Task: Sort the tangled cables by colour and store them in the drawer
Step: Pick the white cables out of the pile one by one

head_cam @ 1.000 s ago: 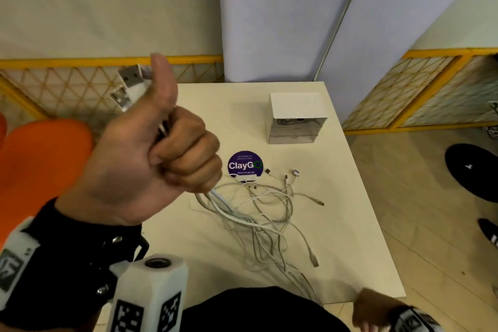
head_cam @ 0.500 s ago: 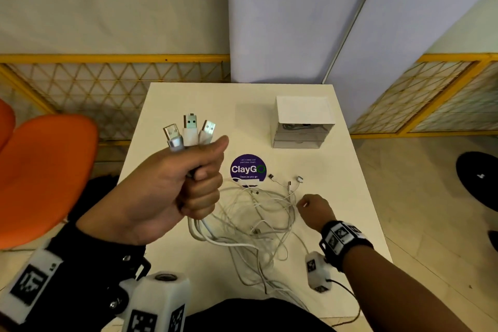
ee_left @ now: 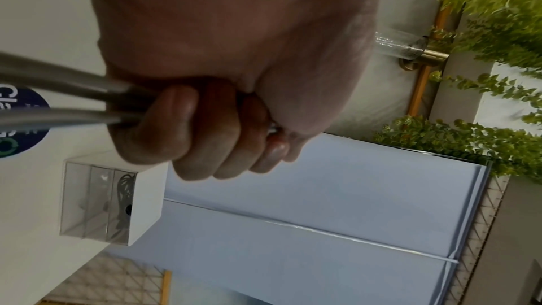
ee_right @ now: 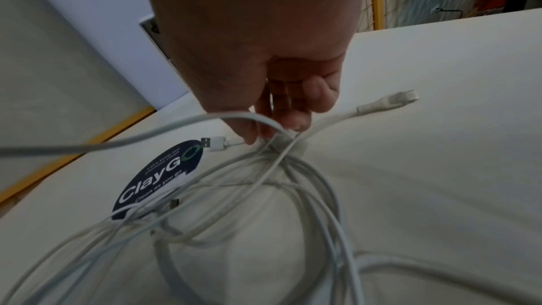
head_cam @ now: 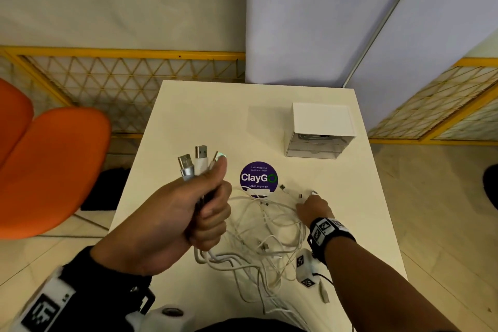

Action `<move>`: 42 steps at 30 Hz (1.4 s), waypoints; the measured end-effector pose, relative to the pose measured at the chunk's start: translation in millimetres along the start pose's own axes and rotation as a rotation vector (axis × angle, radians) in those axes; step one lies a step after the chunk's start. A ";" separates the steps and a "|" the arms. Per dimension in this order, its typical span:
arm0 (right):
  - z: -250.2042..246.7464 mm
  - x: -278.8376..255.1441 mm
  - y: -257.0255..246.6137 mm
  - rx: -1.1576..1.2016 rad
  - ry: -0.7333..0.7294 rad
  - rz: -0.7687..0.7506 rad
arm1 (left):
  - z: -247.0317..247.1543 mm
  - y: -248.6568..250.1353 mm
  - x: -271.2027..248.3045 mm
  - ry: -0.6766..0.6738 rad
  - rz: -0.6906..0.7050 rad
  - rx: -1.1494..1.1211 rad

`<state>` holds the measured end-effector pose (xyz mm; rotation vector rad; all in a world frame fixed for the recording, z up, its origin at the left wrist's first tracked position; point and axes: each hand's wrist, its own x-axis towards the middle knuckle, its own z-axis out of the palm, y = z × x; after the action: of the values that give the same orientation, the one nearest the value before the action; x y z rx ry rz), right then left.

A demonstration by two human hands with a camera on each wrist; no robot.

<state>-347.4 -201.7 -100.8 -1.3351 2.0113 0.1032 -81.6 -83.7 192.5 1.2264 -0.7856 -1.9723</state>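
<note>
My left hand [head_cam: 213, 205] is raised over the table's left side and grips a bunch of white cables just below three USB plugs [head_cam: 200, 159] that stick up from the fist. In the left wrist view the fingers [ee_left: 205, 129] are curled round the cables [ee_left: 58, 82]. The rest of the white tangle [head_cam: 266, 232] lies on the table. My right hand [head_cam: 310, 206] is down on the tangle's far right; its thumb and fingertips [ee_right: 293, 122] pinch a white cable where strands cross [ee_right: 281, 145]. A small clear drawer unit [head_cam: 318, 132] stands at the back right, with dark cables in its top drawer [ee_left: 124, 194].
A round purple ClayGo sticker [head_cam: 258, 176] lies on the cream table [head_cam: 188, 116] beyond the tangle. A loose plug [ee_right: 214, 144] and a small connector [ee_right: 401, 99] lie by my right fingers. An orange chair [head_cam: 54, 164] stands to the left. Yellow lattice fencing and pale panels stand behind.
My left hand has dropped lower and further forward with the plugs. My right hand has come up from the near table edge onto the tangle's far right.
</note>
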 end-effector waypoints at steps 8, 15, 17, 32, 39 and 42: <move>8.1 4.9 -9.3 -0.134 0.068 -0.006 | -1.4 -7.1 14.3 0.013 -0.029 0.044; -2.1 -10.5 -22.7 0.342 0.015 -0.216 | -6.0 -7.0 21.6 0.045 0.018 -0.043; -15.9 -28.8 -28.1 0.447 0.013 -0.281 | -6.2 -7.9 23.0 0.038 0.028 -0.068; -97.0 -176.2 -85.0 0.904 -0.048 -0.632 | 22.2 -27.9 50.1 0.164 0.143 -0.130; -105.1 -232.0 -110.6 0.880 -0.034 -0.763 | 35.1 -36.6 49.0 0.219 0.287 0.044; -109.0 -242.1 -111.3 0.826 -0.052 -0.793 | 36.8 -36.7 45.8 0.284 0.286 0.056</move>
<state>-258.4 -112.2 158.0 -1.3977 1.1124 -0.9315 -138.8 -93.4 154.5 1.3105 -0.8225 -1.5171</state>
